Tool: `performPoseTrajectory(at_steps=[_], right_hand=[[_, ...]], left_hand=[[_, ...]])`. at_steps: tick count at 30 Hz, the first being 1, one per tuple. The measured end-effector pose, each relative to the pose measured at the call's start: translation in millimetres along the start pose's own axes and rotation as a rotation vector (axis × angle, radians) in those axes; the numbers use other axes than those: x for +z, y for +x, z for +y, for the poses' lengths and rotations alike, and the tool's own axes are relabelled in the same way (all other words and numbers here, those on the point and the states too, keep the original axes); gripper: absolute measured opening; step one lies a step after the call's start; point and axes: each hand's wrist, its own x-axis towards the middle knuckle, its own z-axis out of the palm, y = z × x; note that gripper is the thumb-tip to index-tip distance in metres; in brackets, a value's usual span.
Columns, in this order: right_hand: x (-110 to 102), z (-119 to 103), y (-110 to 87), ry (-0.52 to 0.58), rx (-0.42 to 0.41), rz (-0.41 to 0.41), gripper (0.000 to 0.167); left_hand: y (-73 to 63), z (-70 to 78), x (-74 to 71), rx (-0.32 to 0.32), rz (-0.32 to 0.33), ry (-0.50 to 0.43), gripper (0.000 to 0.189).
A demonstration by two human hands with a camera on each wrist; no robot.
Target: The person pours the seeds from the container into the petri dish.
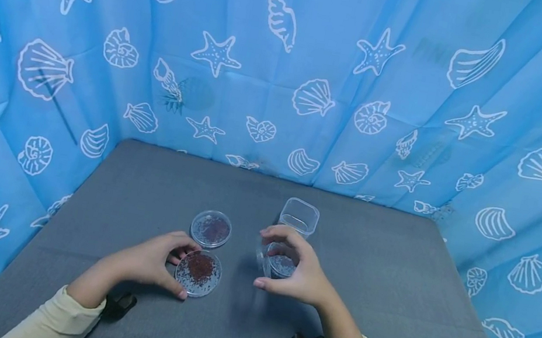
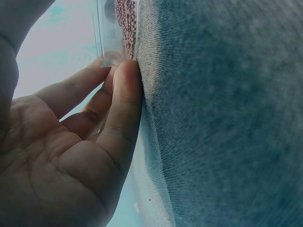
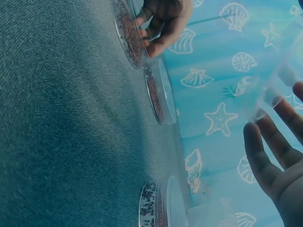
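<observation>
My left hand (image 1: 158, 260) grips the rim of a clear petri dish (image 1: 198, 273) of small reddish-brown grains. Its thumb and fingers meet the dish's edge in the left wrist view, low against the cloth. My right hand (image 1: 300, 271) holds a thin clear lid (image 1: 263, 257) by its edge, tilted and raised off the table. Below and partly behind that hand lies another petri dish (image 1: 282, 265) with grains. A third petri dish (image 3: 158, 92), also with grains, stands just beyond the one in my left hand.
A clear square plastic container (image 1: 299, 216) stands behind my right hand. Grey cloth (image 1: 383, 269) covers the table. A blue curtain (image 1: 277, 63) with white shells and starfish hangs along the back and sides.
</observation>
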Motion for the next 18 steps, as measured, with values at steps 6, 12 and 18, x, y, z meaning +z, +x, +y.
performPoseTrajectory(at_steps=[6, 12, 18], right_hand=[[4.1, 0.8, 1.3, -0.064, -0.007, -0.029, 0.069], [14.0, 0.9, 3.8, -0.232, 0.017, -0.083, 0.058], [32.9, 0.0, 8.3, -0.325, 0.086, -0.220, 0.057]], left_hand=[[1.2, -1.8, 0.8, 0.008, 0.002, 0.005, 0.088], [2.7, -3.2, 1.4, 0.011, -0.001, 0.010, 0.088], [2.0, -2.1, 0.6, 0.005, -0.001, 0.016, 0.086]])
